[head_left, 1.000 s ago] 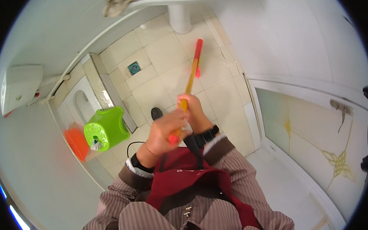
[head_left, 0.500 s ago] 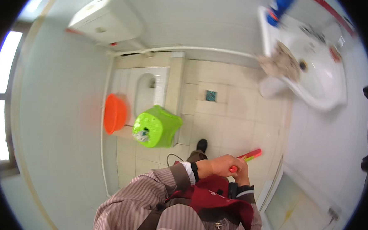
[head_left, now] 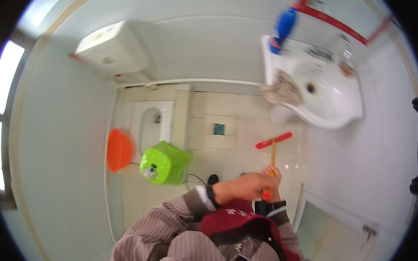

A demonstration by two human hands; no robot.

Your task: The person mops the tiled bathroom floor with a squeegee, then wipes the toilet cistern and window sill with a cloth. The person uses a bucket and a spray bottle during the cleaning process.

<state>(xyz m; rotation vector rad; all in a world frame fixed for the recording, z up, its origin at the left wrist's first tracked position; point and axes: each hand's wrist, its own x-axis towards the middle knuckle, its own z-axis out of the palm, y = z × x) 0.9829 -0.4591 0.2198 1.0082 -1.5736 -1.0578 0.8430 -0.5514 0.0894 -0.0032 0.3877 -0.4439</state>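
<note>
A squeegee with a red bar-shaped head [head_left: 273, 140], a thin yellow pole and an orange-red grip reaches forward from my body. My right hand [head_left: 275, 177] wraps the pole partway up. Closer to me, my left hand [head_left: 245, 186] is closed at the grip end, slightly blurred, with its fingers partly hidden. The squeegee head is over the tiled floor [head_left: 238, 153], below the washbasin; whether it touches the tiles I cannot tell.
A white washbasin [head_left: 347, 102] carries a beige cloth [head_left: 287, 88] and a blue bottle [head_left: 285, 26]. A green stool [head_left: 171, 165] and an orange basin [head_left: 119, 150] stand by the squat toilet [head_left: 151, 122]. A teal floor drain [head_left: 219, 129] lies mid-floor.
The squeegee head has swung from low right to farther ahead of me, showing more of its yellow pole. My hands stay on it. The view has shifted, with the room sitting lower and farther left.
</note>
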